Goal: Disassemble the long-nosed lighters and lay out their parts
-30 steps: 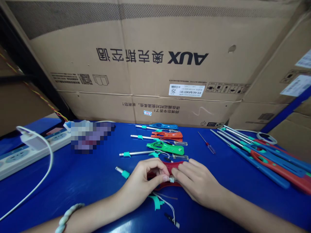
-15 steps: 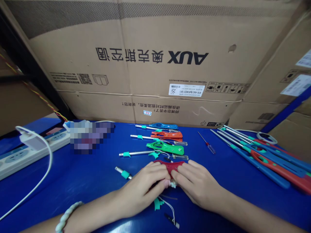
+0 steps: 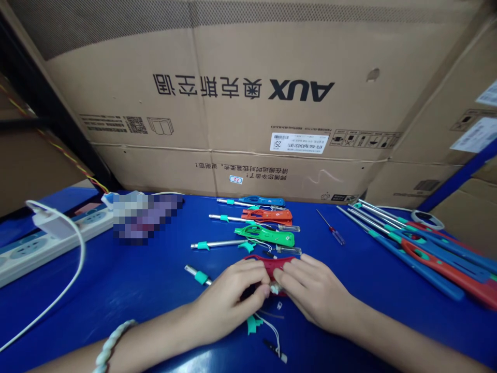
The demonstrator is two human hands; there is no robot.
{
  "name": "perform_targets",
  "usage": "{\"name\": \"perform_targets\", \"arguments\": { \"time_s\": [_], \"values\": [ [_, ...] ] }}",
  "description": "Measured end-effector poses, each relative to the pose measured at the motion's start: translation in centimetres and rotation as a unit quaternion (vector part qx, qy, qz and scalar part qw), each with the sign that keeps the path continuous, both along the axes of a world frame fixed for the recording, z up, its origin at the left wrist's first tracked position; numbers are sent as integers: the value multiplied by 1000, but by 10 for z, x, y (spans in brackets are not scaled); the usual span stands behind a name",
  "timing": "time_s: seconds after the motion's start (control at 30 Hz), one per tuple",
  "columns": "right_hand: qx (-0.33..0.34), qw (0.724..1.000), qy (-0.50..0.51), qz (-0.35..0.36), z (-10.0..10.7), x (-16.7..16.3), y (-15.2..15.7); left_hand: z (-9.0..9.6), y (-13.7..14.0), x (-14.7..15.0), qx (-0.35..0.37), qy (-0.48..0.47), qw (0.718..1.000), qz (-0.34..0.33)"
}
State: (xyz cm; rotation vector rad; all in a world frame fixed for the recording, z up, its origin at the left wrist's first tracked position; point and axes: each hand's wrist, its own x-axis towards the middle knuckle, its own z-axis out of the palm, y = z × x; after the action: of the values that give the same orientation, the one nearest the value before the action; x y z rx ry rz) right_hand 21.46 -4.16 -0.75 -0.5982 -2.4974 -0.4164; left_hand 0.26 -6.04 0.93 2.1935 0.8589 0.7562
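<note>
Both hands grip a red lighter casing (image 3: 274, 265) at the near middle of the table. My left hand (image 3: 238, 290) is closed round its left part, thumb bent inward. My right hand (image 3: 310, 290) has its fingers pressed on the right part. Between the hands shows a small whitish part (image 3: 275, 288), too blurred to name. Just below lies a small white piece (image 3: 279, 306). A metal tube with a teal sleeve (image 3: 201, 277) runs partly behind my left hand. Nearer to me are a teal trigger (image 3: 254, 325) and a black igniter (image 3: 274, 348) with white wires.
Opened blue (image 3: 267, 201), orange (image 3: 272, 216) and green (image 3: 272, 237) lighters lie in rows beyond my hands. A screwdriver (image 3: 334, 233) and several long lighters (image 3: 430, 246) lie to the right. A power strip (image 3: 50, 238) is at left; a cardboard box (image 3: 233, 119) stands behind.
A small white piece now shows on the table just below the red casing. My fingers have shifted slightly on the casing, and the hands stay in about the same place.
</note>
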Motion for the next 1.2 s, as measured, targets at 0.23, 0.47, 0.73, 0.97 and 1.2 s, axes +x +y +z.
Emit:
{"name": "perform_targets", "arguments": {
  "time_s": [0.23, 0.47, 0.73, 0.97, 1.2],
  "values": [
    [-62, 997, 36, -24, 6, 5, 10, -3, 5, 0, 67, 92, 993, -24],
    [-108, 992, 54, -41, 7, 11, 15, 3, 15, 13, 243, 209, 941, -106],
    [-111, 991, 58, -37, 7, 14, 16, 1, 27, 22, 258, 215, 928, -163],
    [-121, 990, 61, -45, 8, 17, 18, -3, 28, 19, 273, 203, 928, -151],
    [-123, 989, 70, -44, 9, 17, 19, -5, 25, 21, 307, 209, 917, -144]
  ]
}}
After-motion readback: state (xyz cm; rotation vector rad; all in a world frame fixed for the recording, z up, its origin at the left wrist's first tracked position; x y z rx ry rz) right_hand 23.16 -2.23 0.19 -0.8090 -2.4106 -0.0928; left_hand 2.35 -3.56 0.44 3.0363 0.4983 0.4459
